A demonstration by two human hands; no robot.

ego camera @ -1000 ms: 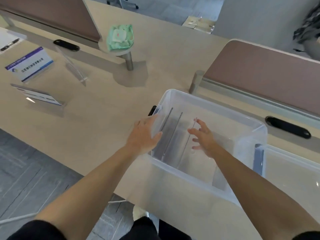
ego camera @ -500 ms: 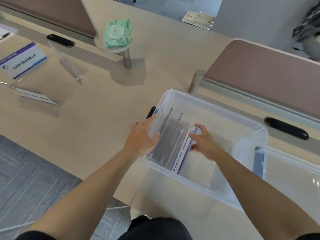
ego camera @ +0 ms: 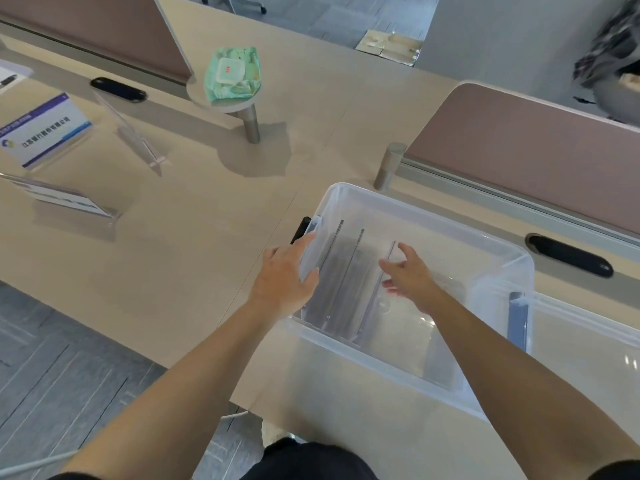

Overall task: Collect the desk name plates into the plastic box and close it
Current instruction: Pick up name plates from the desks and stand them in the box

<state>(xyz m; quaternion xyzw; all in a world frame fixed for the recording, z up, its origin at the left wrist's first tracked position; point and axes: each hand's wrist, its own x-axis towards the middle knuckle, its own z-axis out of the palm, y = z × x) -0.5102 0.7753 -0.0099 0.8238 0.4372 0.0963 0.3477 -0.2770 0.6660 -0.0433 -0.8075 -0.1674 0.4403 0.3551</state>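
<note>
Three name plates point(ego camera: 341, 275) stand on edge inside the clear plastic box point(ego camera: 429, 216), packed against its left wall, while three more remain on the surface point(ego camera: 194, 216) toward its far left: a printed plate point(ego camera: 45, 131), a low plate point(ego camera: 65, 202) nearer the front edge, and a clear plate point(ego camera: 133, 133) seen edge-on between the printed plate and the post. The left hand point(ego camera: 282, 278) grips the box's left rim, thumb inside and fingers outside, steadying it. The right hand point(ego camera: 408, 275) is open and empty, fingers spread, just beside the rightmost plate in the box; whether it touches that plate cannot be told.

The step in hand appears to be settling the stored plates upright. To do it well, the left hand should hold the rim firm while the right hand presses the plates flat toward the left wall, so they lean together and leave the right part of the box free for those yet to come. Clear acrylic likely slides easily, so a plate let go too soon may tip.

The box sits at the front edge of the surface, its near wall close to overhanging; a hard push toward the person risks shifting it off. The lid point(ego camera: 585, 348) lies just beside the box on the right. A partition point(ego camera: 519, 147) bounds the far side, and a round stand on a post point(ego camera: 251, 123) carries a green packet point(ego camera: 232, 72). Open room lies between the box and the remaining plates, giving the left hand a free reach across.
</note>
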